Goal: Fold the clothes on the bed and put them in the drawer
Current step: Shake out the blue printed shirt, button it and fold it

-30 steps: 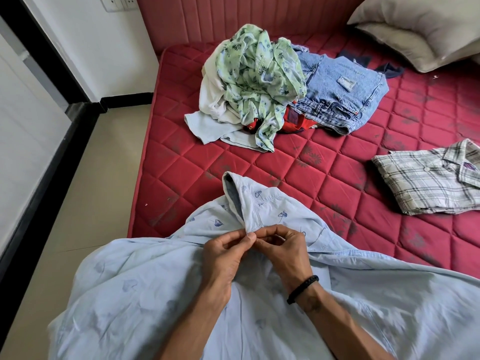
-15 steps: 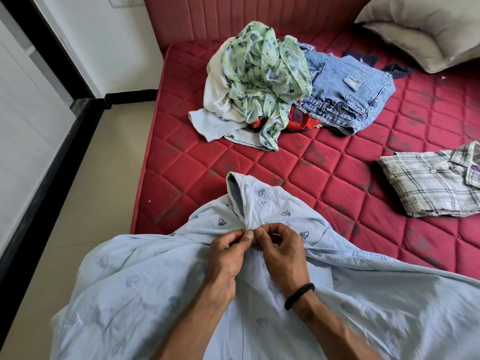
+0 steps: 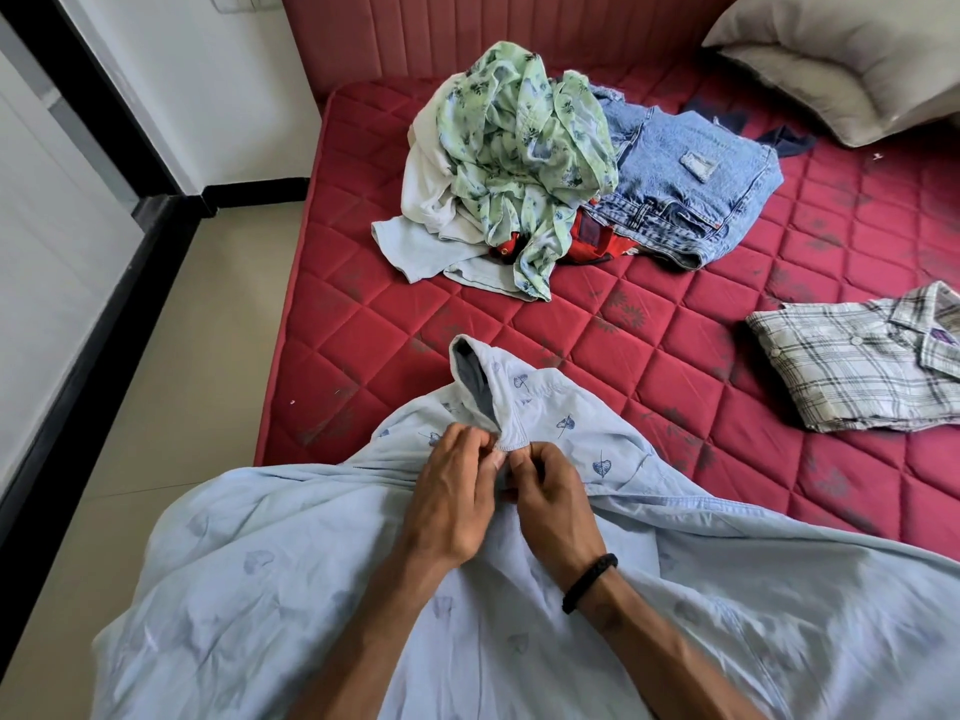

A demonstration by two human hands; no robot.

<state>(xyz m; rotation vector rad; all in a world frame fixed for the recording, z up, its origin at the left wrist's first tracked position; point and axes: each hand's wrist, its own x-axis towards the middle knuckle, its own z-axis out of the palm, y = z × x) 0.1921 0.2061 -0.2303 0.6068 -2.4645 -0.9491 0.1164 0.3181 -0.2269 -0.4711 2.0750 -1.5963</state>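
Note:
A light blue shirt point(image 3: 270, 579) with small leaf prints lies spread over the near edge of the red mattress point(image 3: 649, 366), its collar standing up. My left hand point(image 3: 452, 491) and my right hand point(image 3: 550, 501) meet just below the collar, each pinching the shirt's front edge between thumb and fingertips. A heap of unfolded clothes sits farther back: a green floral garment point(image 3: 519, 142), a white garment point(image 3: 426, 194), blue jeans point(image 3: 691, 184) and something red point(image 3: 597, 244). A folded plaid shirt point(image 3: 852, 361) lies at the right. No drawer is in view.
Two pillows point(image 3: 841, 54) lean at the back right against the padded red headboard point(image 3: 467, 28). A dark cloth point(image 3: 779, 137) peeks out behind the jeans. Beige floor point(image 3: 171, 356) runs along the bed's left side, bounded by a white wall with black trim point(image 3: 104, 283).
My hands stay together at the shirt's neck, fingers working on the front edge just below the collar. The view has shifted slightly; the clothes on the bed have not moved.

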